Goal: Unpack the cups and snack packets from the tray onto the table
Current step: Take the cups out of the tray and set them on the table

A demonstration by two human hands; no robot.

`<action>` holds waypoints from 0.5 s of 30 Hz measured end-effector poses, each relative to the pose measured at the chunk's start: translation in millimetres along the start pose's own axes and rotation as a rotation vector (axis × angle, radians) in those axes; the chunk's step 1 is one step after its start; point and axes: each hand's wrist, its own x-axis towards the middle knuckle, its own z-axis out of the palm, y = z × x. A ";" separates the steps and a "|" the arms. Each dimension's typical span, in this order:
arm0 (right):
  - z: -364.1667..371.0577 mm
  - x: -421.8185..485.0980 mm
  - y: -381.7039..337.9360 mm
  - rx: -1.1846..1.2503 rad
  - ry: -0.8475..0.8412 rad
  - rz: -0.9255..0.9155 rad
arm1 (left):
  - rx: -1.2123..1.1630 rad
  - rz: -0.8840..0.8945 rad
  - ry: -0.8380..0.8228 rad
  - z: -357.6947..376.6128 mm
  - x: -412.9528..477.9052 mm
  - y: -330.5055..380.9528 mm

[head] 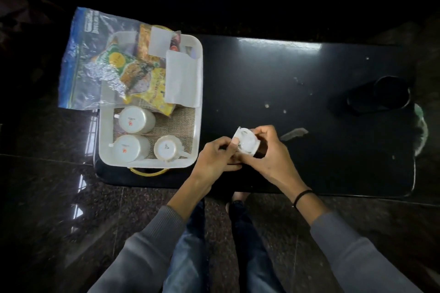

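Nearest the camera, two grey sleeves reach forward over blue jeans and a dark polished stone floor [47,197] to the near edge of a glossy black table [309,66]. Both hands meet just above that edge around a small white ceramic cup [246,141], which is tipped on its side with its pale inside turned up toward the camera. The left hand [215,157] pinches the cup's left rim, its thumb [234,141] lying across the edge while the other fingers curl underneath; the right hand [269,152], with a black band [301,195] at the wrist, wraps the cup's right side and base, fingertips curled over the top. So the cup sits between the two sets of fingers, gripped by both and lifted clear of the tray. Just left of the hands stands a white rectangular plastic tray [198,93] with a woven liner and a gold handle [147,171] at its near end. In its near half three white cups rest upside down [165,147] [129,147] [135,119]. Further back in the tray lie yellow and green snack packets [142,78] and a white paper sheet [182,78], partly under a clear blue-edged plastic bag [78,59] that hangs over the tray's left side. At the table's far right stands a dark round container [383,95], hard to make out
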 end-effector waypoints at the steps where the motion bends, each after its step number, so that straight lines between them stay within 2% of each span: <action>1: -5.2 -0.9 5.6 0.038 -0.030 0.030 | 0.044 0.043 -0.004 3.7 1.6 -4.0; 5: -25.5 -1.4 21.1 0.368 -0.189 0.148 | 0.158 0.158 0.012 11.8 7.1 -14.7; 7: -31.0 0.4 26.0 0.533 -0.189 0.209 | 0.207 0.200 0.012 11.6 10.6 -18.1; 12: -29.6 4.0 39.6 0.585 -0.107 0.245 | 0.528 0.399 0.022 10.5 18.1 -19.5; 15: -22.9 4.0 46.0 0.635 -0.054 0.276 | 0.604 0.486 0.032 9.3 23.4 -23.1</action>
